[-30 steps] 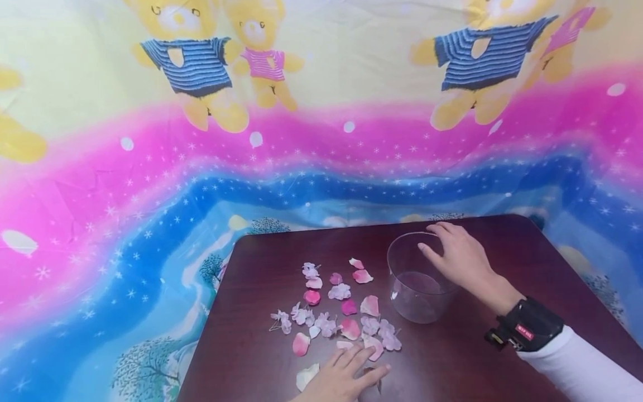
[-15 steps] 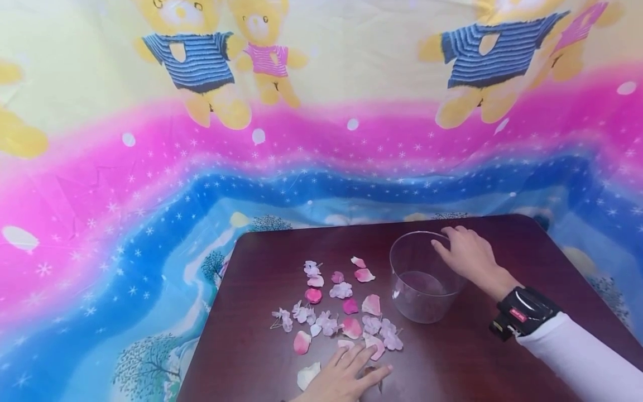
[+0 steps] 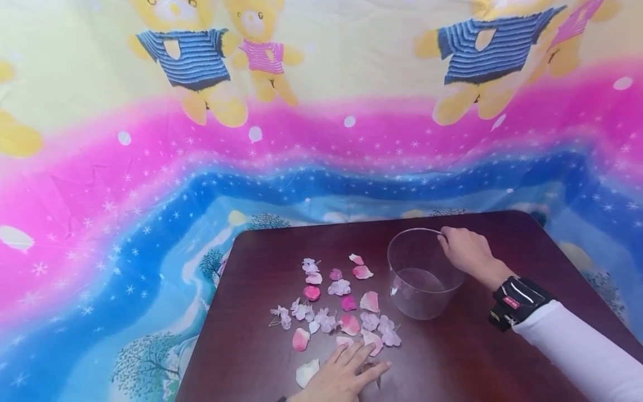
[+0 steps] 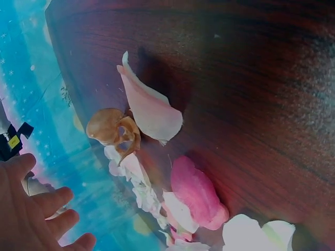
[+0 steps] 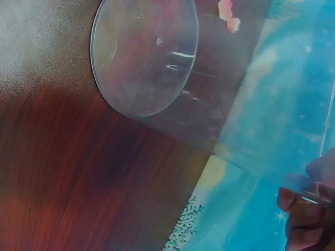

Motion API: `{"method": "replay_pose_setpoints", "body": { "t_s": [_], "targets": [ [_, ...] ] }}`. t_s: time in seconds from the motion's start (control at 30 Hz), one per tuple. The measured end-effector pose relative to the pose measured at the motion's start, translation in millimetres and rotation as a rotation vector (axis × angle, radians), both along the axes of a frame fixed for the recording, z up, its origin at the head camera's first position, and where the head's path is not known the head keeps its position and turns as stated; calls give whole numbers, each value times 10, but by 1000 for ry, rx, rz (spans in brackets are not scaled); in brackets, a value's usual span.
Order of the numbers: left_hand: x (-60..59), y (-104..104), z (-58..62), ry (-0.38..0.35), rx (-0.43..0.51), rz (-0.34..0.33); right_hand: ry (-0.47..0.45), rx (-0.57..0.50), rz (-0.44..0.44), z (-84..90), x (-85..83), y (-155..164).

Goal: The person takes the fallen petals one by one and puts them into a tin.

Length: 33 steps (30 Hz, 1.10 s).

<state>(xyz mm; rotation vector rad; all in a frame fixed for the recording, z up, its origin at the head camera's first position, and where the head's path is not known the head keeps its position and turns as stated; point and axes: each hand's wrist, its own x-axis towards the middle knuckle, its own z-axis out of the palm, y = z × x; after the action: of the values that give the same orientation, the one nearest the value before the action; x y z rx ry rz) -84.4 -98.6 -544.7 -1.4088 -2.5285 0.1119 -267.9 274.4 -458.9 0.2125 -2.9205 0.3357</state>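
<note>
A clear round plastic container (image 3: 421,274) stands upright on the dark wooden table (image 3: 452,363), right of centre. My right hand (image 3: 454,245) grips its far right rim, the fingers curled at the edge. In the right wrist view the fingertips (image 5: 297,208) pinch the transparent wall above the container's base (image 5: 144,52). Several pink and white petals (image 3: 341,304) lie scattered left of the container. My left hand (image 3: 351,363) rests flat with spread fingers on the table at the near edge of the petals. The left wrist view shows a pale petal (image 4: 152,110) and a pink petal (image 4: 196,193) close by.
A bright cloth (image 3: 321,139) with bears and pink and blue bands hangs behind and around the table. A small brown dried bit (image 4: 112,130) lies among the petals. A white petal (image 3: 307,373) lies beside my left hand. A black wrist camera (image 3: 514,301) sits on my right wrist.
My right hand has drawn back from over the container's mouth to its right rim and taken hold there. The left hand has stayed flat on the table.
</note>
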Motion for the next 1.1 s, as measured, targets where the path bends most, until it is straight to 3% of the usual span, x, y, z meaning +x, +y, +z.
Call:
{"method": "replay_pose_setpoints", "body": {
  "t_s": [0.37,0.57,0.87,1.0,1.1],
  "targets": [
    [-59,-1,-79,0,52,26,-99,12,-6,-53,-22,-12],
    [-89,-27,-74,-76,78,60,-129,5,-7,-46,-27,-26],
    [-142,-92,44,-177,95,135,-143,-16,8,-59,-13,-46],
    [-190,-123,79,-144,108,170,-144,-21,13,-58,-19,-35],
    [-250,-123,94,-77,117,176,-140,-20,11,-43,-29,-31]
  ]
}}
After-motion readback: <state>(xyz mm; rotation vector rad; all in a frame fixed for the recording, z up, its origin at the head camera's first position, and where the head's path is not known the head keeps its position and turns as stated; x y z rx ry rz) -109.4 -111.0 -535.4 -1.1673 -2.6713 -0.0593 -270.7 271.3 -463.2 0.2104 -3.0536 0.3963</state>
